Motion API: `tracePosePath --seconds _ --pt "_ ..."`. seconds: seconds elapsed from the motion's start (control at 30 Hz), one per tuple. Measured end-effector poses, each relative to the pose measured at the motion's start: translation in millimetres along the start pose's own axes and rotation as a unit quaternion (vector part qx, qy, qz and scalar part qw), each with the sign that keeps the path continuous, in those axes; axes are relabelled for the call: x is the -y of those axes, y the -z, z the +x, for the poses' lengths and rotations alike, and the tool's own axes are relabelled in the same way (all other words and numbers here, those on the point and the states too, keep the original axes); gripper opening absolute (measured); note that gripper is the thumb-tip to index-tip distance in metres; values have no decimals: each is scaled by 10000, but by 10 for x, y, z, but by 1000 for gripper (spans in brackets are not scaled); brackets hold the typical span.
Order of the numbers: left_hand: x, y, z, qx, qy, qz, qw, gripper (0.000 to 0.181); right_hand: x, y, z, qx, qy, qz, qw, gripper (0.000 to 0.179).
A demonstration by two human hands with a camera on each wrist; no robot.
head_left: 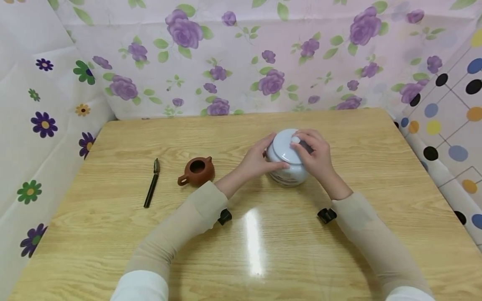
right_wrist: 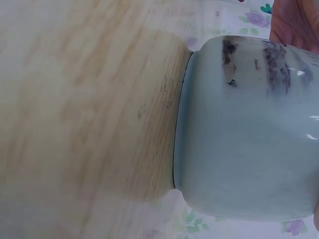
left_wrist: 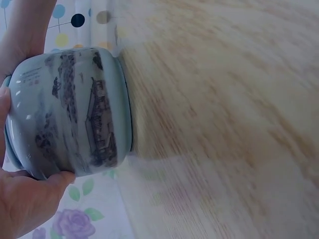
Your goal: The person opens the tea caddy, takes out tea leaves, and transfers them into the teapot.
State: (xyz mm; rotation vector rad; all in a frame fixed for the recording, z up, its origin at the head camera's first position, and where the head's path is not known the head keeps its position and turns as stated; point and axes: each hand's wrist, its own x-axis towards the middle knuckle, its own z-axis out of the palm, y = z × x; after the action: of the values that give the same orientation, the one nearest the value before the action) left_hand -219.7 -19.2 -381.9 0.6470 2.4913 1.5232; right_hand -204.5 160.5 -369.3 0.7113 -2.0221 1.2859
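Observation:
A pale blue lidded jar (head_left: 288, 179) stands on the wooden table, right of its middle. My left hand (head_left: 257, 159) grips its left side, with the thumb across the front near the rim. My right hand (head_left: 317, 151) pinches the round knob (head_left: 295, 139) of the lid (head_left: 283, 149) from the right. The lid sits on the jar's mouth. In the left wrist view, a dark landscape drawing covers the jar (left_wrist: 75, 114), and the left hand (left_wrist: 30, 204) is at its side. Mostly plain glaze shows on the jar (right_wrist: 244, 144) in the right wrist view.
A brown clay teapot (head_left: 203, 174) without a lid stands left of my left forearm, its handle toward the left. Further left lies a slim tool (head_left: 152, 190) with a black handle and a greyish head. A flowered cloth (head_left: 233, 50) hangs behind the table (head_left: 94, 234).

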Motion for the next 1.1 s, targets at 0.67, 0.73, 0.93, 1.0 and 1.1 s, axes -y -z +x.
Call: tracePosePath --seconds 0.67,0.73,0.93,1.0,1.1 --pt "-11 31 19 133 278 -621 9976 92 53 0 43 -15 -83 184 9998 14" --pt "-8 33 23 150 312 -648 9973 91 -2 -9 31 -67 -128 219 9997 14" --pt "7 38 35 132 335 -642 9973 92 -268 -42 -24 -181 -143 436 9988 15" --pt "16 39 40 143 380 -611 9973 93 -302 -45 -36 -192 -147 497 9985 15" --pt "23 39 49 188 442 -576 9972 94 -316 -43 -45 -208 -136 552 9982 15"
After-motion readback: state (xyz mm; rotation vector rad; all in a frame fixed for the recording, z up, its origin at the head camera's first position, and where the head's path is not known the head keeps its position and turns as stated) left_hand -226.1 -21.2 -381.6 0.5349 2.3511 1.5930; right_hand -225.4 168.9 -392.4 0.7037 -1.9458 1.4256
